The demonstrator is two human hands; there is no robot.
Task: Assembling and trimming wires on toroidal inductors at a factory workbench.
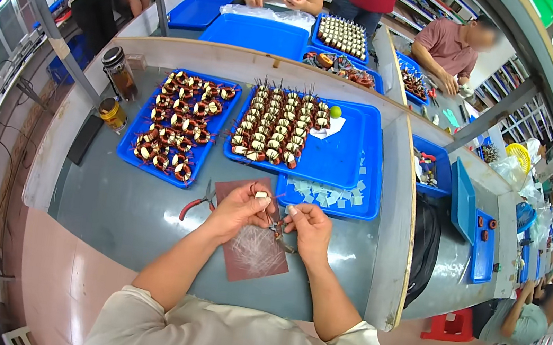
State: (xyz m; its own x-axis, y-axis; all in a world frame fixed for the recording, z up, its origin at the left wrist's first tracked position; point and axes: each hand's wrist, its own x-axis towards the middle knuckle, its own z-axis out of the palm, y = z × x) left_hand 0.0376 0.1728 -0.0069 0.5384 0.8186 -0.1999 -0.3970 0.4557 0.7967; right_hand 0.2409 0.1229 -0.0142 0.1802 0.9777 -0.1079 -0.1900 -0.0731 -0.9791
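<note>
My left hand (242, 208) is closed round a small copper-wound coil with a cream-white block (261, 196), held above the bench. Close beside it, my right hand (311, 229) pinches with thumb and forefinger at what looks like a thin wire of that coil. Below the right fingers is a small tool (277, 228), partly hidden; whether the hand also grips it I cannot make out. Under both hands lies a brown-red sheet (257, 257) with pale scratches or thin strands. Red-handled pliers (197, 204) rest left of the left hand.
Coils fill a blue tray (128, 146) at the left and rows of another tray (345, 157). That one overlaps a tray of clear plastic squares (336, 196). A bottle (120, 74), yellow jar (113, 115) and black object (85, 139) stand left. Wooden partitions (395, 223) edge the bench; people work beyond.
</note>
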